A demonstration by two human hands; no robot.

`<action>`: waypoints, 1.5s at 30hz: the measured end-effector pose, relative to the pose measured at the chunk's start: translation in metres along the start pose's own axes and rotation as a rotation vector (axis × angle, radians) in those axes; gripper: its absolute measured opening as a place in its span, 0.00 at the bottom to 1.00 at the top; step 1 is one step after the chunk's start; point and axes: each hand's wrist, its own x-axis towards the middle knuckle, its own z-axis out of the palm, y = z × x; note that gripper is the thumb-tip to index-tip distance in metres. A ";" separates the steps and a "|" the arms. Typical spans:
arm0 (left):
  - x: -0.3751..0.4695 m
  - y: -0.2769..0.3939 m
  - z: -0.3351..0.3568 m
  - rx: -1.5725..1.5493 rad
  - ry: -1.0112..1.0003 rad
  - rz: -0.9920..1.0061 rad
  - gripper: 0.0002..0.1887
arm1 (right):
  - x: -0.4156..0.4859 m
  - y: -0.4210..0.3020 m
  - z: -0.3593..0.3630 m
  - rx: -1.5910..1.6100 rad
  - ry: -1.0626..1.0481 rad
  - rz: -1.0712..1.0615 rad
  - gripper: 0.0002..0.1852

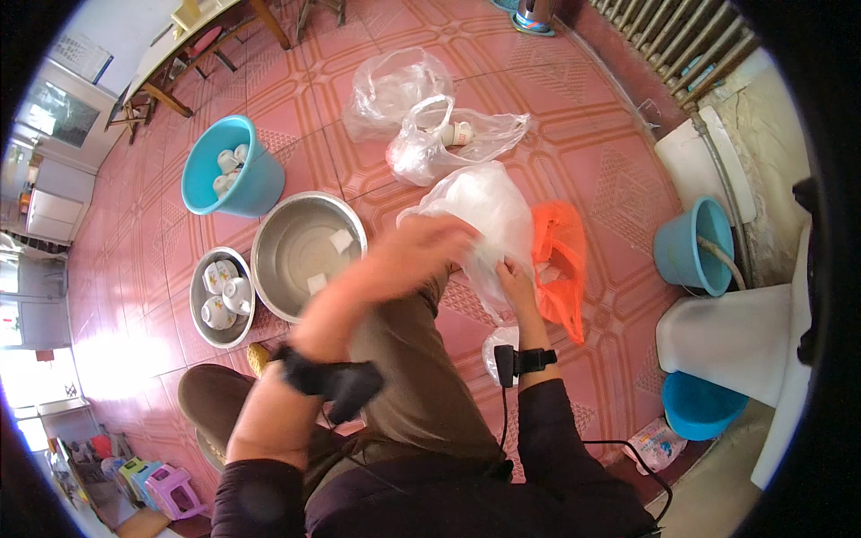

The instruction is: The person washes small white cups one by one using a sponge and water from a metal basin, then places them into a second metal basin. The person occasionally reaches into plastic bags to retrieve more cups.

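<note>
A white translucent plastic bag [494,202] lies on the floor in front of my knees. My right hand [516,279] pinches its near edge between thumb and fingers. Over the bag's left side reaches my left hand [437,239], blurred, so I cannot tell whether its fingers hold the plastic. Any contents of the bag are hidden. An orange plastic bag [559,255] lies just right of it. Beyond are a clear plastic bag with handles [417,158], holding a white cup [459,134] with red marks, and another clear bag [397,87].
To the left stand a wide metal basin [266,276] with two white pieces inside, a smaller metal bowl [199,316] of floral cups, and a blue bucket [266,181] with white cups. At right are another blue bucket [672,245], a white pedestal [720,333] and a blue basin [699,410].
</note>
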 end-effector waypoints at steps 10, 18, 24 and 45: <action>0.039 -0.084 0.150 0.645 -0.109 -0.191 0.29 | -0.052 -0.004 -0.032 0.495 -0.143 0.031 0.08; 0.031 -0.080 0.138 0.891 0.082 -0.142 0.30 | -0.047 -0.014 -0.056 0.531 -0.216 0.096 0.09; 0.042 -0.083 0.131 1.035 0.181 0.181 0.13 | -0.058 -0.012 -0.056 0.487 -0.357 0.186 0.11; 0.045 -0.073 0.122 0.846 -0.020 -0.202 0.19 | -0.129 -0.025 -0.162 1.112 -0.267 -0.040 0.25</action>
